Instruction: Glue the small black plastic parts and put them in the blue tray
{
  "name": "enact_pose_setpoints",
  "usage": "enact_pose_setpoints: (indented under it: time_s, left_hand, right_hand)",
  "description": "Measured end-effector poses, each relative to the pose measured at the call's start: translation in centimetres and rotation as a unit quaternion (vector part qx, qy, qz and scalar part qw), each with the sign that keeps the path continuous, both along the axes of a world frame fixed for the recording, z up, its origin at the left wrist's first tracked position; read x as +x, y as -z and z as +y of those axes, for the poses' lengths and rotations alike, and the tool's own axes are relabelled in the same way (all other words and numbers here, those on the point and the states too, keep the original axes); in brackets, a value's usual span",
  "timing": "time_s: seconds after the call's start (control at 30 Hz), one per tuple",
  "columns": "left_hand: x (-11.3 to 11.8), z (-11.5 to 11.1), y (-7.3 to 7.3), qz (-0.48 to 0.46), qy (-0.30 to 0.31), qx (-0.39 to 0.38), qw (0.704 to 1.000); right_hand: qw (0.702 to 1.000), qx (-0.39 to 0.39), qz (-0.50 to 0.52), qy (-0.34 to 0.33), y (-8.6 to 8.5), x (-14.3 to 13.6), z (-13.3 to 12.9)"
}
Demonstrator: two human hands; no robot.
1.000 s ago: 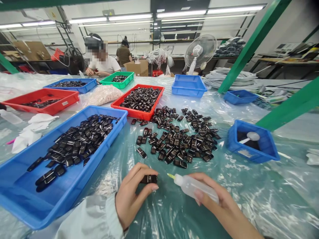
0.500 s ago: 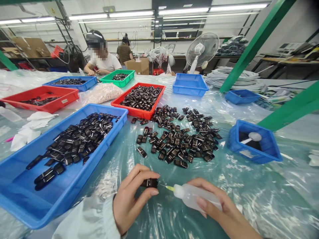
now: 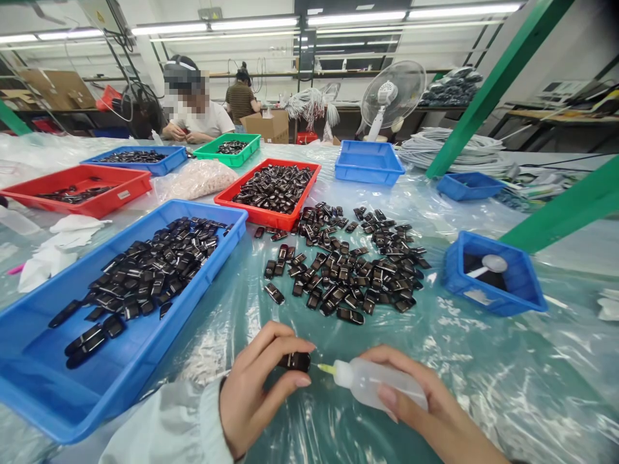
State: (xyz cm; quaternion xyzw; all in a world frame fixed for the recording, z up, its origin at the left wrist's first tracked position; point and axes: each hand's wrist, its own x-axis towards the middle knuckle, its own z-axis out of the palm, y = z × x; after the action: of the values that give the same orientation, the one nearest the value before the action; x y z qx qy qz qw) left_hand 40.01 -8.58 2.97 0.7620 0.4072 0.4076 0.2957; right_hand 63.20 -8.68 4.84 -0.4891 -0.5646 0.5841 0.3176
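Note:
Between the thumb and fingers of my left hand [image 3: 264,383] is a small glossy black plastic casing [image 3: 296,361], its end facing right. My right hand [image 3: 420,393] is wrapped round a translucent squeeze bottle [image 3: 382,383] lying on its side, with a yellow-green needle tip [image 3: 326,368] pointing left. The thin needle reaches the casing's right end; whether it touches or enters is too fine to tell. Beyond both hands spreads a loose pile of similar black casings [image 3: 345,277] on the plastic-covered table [image 3: 483,380].
A large blue tray [image 3: 193,309] of casings stands at left, a red tray [image 3: 268,216] of them behind the pile. At right, a small blue bin [image 3: 493,299] holds dark material and a white scoop [image 3: 491,264]. Green posts [image 3: 565,206] rise there. A co-worker [image 3: 200,119] sits across.
The bottle has shifted slightly left, bringing its needle to the casing's end. My left hand's fingertips have moved a little right and down with the casing.

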Motion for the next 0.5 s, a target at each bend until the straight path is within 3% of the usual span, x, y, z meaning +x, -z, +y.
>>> enact_pose_setpoints:
  time_s: [0.2, 0.5]
  left_hand:
    - [0.01, 0.31, 0.26, -0.012, 0.056, 0.046, 0.997]
    - [0.24, 0.55, -0.16, 0.030, 0.049, 0.131, 0.990]
  right_hand:
    - [0.999, -0.026, 0.018, 0.015, 0.50, -0.01, -0.71]
    - [0.993, -0.082, 0.071, 0.042, 0.63, 0.23, -0.59]
